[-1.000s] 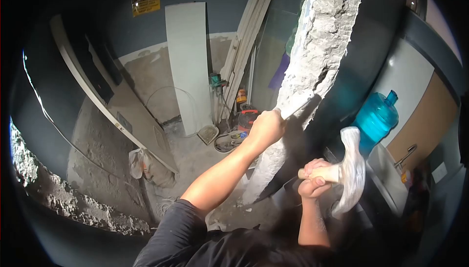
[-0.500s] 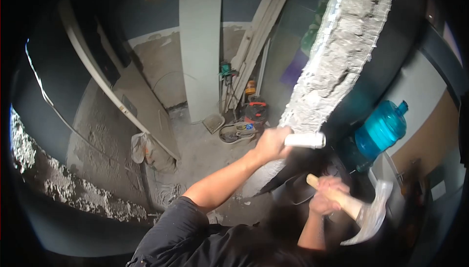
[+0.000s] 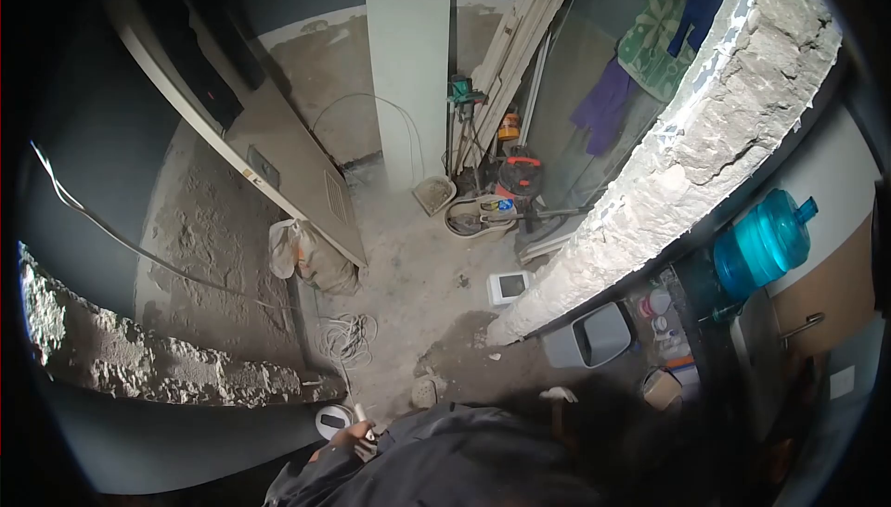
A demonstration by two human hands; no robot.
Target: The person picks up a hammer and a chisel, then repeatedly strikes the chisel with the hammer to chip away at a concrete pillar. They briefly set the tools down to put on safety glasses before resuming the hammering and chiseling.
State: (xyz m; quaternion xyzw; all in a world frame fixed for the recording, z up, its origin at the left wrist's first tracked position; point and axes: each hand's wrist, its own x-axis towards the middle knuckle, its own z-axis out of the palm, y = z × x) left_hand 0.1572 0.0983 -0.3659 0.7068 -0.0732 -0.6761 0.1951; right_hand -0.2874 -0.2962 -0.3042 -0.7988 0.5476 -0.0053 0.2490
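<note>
My left hand (image 3: 349, 439) is low by my dark shirt, its fingers closed round a pale-handled tool (image 3: 363, 419); the tool's far end cannot be made out. On the right, a hammer (image 3: 559, 395) shows its metal head in front of my torso. Deep shadow covers its handle and most of my right hand (image 3: 562, 431), whose closed grip is only faintly suggested. The rough, chipped wall edge (image 3: 705, 150) slants from upper right down to the floor, apart from both hands.
A grey bin (image 3: 601, 333) and blue water bottle (image 3: 763, 243) stand right. Coiled cable (image 3: 348, 340), a sack (image 3: 320, 261) and a round white object (image 3: 332, 421) lie left. Behind are a tub (image 3: 478, 219), dustpan (image 3: 433, 193), red-black machine (image 3: 520, 176) and leaning boards (image 3: 520, 34).
Both hands have dropped from in front of the wall edge to near my body, left hand leftward with the pale tool, hammer lower and leftward. The view has shifted, showing more floor.
</note>
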